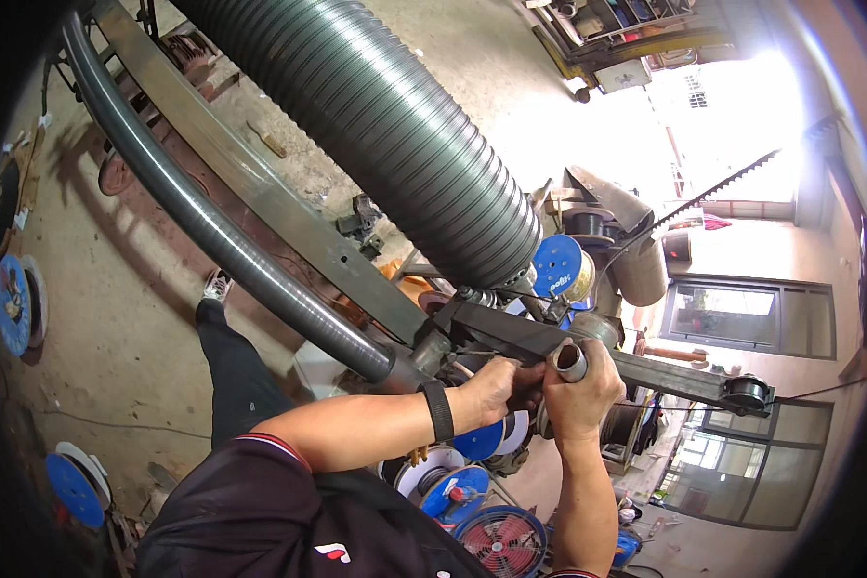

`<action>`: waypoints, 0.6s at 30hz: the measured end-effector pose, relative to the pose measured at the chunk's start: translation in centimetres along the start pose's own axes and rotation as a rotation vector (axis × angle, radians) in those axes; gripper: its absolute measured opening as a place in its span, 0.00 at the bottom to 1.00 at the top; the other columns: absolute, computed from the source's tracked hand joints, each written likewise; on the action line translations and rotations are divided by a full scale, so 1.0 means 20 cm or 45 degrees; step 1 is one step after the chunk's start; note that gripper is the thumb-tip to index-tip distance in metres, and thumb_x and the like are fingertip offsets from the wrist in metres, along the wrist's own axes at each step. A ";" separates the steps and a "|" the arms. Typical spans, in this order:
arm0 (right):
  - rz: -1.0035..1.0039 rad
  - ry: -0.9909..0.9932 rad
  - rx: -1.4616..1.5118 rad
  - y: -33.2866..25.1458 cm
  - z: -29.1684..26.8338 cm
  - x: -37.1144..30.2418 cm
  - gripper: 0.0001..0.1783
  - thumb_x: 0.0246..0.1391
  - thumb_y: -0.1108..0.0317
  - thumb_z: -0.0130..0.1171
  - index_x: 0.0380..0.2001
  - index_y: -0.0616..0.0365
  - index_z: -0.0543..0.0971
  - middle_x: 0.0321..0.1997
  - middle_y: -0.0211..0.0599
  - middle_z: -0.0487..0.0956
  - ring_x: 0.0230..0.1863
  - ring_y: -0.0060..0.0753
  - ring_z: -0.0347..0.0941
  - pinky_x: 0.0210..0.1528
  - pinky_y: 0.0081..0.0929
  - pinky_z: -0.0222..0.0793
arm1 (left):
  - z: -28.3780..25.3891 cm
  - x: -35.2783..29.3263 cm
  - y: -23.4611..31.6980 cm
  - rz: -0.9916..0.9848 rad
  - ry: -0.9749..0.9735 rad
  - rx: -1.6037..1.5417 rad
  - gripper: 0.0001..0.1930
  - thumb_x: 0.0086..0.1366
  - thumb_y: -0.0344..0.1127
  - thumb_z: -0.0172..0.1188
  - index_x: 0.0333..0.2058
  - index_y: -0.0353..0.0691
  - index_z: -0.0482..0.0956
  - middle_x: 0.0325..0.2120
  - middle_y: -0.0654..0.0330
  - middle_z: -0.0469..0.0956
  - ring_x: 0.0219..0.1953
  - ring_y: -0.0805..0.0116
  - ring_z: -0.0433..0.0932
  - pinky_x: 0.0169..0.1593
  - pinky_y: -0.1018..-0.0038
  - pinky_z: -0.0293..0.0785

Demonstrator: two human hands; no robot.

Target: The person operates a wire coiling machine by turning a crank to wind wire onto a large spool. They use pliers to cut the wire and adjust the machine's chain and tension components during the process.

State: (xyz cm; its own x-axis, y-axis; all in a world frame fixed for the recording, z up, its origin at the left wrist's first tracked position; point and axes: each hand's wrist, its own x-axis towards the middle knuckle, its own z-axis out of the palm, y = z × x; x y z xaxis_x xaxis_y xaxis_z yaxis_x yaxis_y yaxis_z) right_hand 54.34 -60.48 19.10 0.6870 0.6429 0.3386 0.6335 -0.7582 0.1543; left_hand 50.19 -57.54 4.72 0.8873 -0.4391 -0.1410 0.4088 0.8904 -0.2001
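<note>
My right hand (588, 393) is wrapped round a short metal tube (569, 360), whose open end faces up. Close beside it, my left hand (491, 393) is closed, and its fingertips meet something dark that I cannot make out. A black band circles my left wrist. Both hands are at a dark metal arm (520, 332) that runs across to a small black roller (748, 393) on the right. Just left of my left hand, a long grey shaft (250, 252) ends at a metal fitting (435, 353).
A large ribbed grey cylinder (385, 125) slants down from the top, beside a flat steel beam (250, 183). Several blue-flanged spools (556, 264) stand around. Below my hands is a red-bladed fan (499, 541). Another blue spool (75, 489) sits on the floor at left.
</note>
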 end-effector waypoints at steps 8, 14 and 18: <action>0.003 0.012 -0.008 0.00 0.00 0.00 0.10 0.48 0.68 0.68 0.29 0.58 0.76 0.26 0.47 0.76 0.28 0.58 0.76 0.32 0.45 0.71 | 0.02 -0.02 0.02 -0.019 0.025 0.018 0.06 0.69 0.37 0.63 0.39 0.43 0.80 0.30 0.65 0.79 0.28 0.70 0.76 0.35 0.72 0.71; -0.006 0.016 0.007 -0.01 0.00 0.00 0.10 0.48 0.69 0.68 0.29 0.58 0.76 0.25 0.46 0.76 0.28 0.58 0.75 0.31 0.45 0.71 | 0.03 -0.04 0.03 0.006 0.031 0.047 0.06 0.69 0.36 0.62 0.40 0.42 0.80 0.30 0.65 0.79 0.29 0.70 0.76 0.35 0.72 0.72; 0.006 0.010 -0.008 0.00 0.00 0.00 0.10 0.47 0.69 0.68 0.28 0.58 0.75 0.24 0.47 0.75 0.27 0.58 0.75 0.30 0.45 0.70 | 0.03 -0.03 0.03 0.006 0.027 0.051 0.06 0.69 0.36 0.62 0.41 0.43 0.80 0.30 0.65 0.79 0.29 0.70 0.76 0.34 0.72 0.72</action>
State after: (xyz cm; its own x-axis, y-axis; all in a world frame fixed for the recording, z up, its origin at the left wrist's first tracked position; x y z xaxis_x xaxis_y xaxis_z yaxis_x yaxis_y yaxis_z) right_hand 54.32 -60.47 19.10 0.6870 0.6385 0.3469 0.6279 -0.7619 0.1589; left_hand 49.95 -56.67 5.32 0.8847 -0.4370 -0.1624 0.4133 0.8964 -0.1603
